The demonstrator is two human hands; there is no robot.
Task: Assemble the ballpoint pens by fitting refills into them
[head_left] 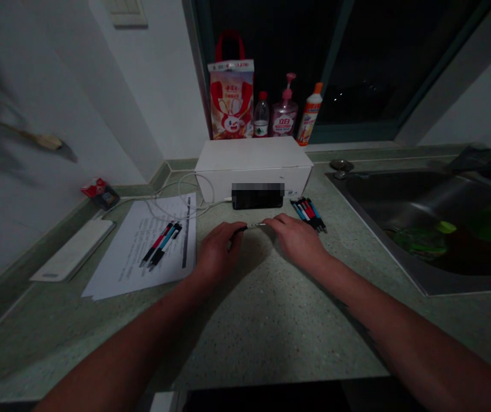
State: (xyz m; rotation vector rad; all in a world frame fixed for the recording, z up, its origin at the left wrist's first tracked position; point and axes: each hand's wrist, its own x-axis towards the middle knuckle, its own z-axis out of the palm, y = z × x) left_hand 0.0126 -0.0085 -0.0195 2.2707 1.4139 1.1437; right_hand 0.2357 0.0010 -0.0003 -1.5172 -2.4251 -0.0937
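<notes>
My left hand (218,250) and my right hand (297,241) meet above the speckled green countertop (262,320). Between them lies a slim black pen with a silver section (249,226), held level. My left fingers close around its black end, and my right fingertips pinch its silver end. To the right, a bundle of several colored pens (308,214) lies just beyond my right hand. Several more pens (161,245) rest on a stack of printed paper (136,257) to the left of my left hand.
A black phone (257,196) on a white cable lies against a white box (253,169). Behind the box stand a red-and-white bag (231,100) and several bottles (284,111). A steel sink (421,223) lies right; a white pad (72,250) lies left.
</notes>
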